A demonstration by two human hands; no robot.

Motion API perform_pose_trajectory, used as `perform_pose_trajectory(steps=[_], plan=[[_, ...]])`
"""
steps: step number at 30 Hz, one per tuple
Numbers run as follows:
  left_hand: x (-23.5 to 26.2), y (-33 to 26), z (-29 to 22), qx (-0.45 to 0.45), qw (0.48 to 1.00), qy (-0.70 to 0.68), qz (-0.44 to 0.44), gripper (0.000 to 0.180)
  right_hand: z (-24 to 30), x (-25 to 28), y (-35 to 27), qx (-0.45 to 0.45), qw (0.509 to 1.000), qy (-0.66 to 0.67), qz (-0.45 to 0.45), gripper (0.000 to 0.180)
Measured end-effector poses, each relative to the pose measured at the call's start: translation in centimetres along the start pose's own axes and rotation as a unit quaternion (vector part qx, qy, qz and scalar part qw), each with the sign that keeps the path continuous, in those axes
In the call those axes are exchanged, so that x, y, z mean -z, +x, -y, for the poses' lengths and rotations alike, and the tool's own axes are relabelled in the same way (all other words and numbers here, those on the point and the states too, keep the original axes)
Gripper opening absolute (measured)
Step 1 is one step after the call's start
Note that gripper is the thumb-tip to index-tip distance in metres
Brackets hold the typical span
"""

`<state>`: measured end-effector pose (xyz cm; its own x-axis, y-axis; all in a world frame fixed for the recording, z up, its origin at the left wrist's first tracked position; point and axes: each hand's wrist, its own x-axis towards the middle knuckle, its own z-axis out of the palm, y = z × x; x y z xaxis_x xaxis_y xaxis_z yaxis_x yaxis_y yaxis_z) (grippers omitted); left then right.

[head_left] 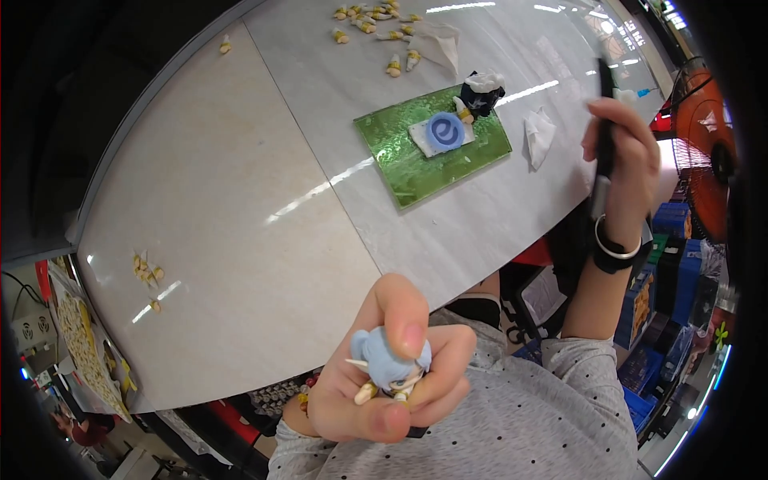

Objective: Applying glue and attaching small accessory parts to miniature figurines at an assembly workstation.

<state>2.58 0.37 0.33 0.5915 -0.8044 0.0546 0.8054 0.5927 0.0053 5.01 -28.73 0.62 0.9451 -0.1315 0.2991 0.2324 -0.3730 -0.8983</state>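
Observation:
My left hand (pixel 438 370) is close to me at the lower middle, its fingers closed around a small figurine (pixel 382 360) with light blue hair and a pointed ear. Fingers cover part of its body. Out to the right, my right hand (pixel 632 160) is raised and grips a long black pen-like tool (pixel 604 84) with a silvery lower end. I cannot make out its exact kind. Nearest to that hand lies a crumpled white tissue (pixel 540 138). A green board (pixel 420 180) carries a round blue dish (pixel 445 132) on a white pad.
Beside the dish are a small pale-and-yellow figure part (pixel 464 112) and a black container (pixel 482 98) topped with white tissue. Several similar parts (pixel 364 24) lie at the far edge, others (pixel 146 272) at the left. An orange fan (pixel 702 136) stands at the right.

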Motion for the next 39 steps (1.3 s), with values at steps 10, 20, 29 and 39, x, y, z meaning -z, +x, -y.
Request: perform_pose_trajectory(steps=[10, 20, 29, 39], plan=[[0.3, 0.2, 0.3, -0.010, 1.000, -0.002, 0.030, 0.040, 5.3, -6.9, -3.9, 0.079, 0.939, 0.333, -0.013, 0.075], [1.0, -0.1, 1.3, -0.091, 0.970, 0.225, 0.000, 0.053, 6.0, -8.1, -5.2, 0.066, 0.918, 0.386, 0.063, 0.028], [0.7, 0.2, 1.4, -0.120, 0.908, 0.402, -0.005, 0.057, 5.0, -8.5, -5.0, 0.091, 0.920, 0.372, 0.083, 0.028], [-0.2, 0.4, 0.5, -0.031, 0.882, 0.471, 0.000, 0.057, 6.1, -9.2, -5.0, 0.039, 0.937, 0.334, 0.093, 0.012]])
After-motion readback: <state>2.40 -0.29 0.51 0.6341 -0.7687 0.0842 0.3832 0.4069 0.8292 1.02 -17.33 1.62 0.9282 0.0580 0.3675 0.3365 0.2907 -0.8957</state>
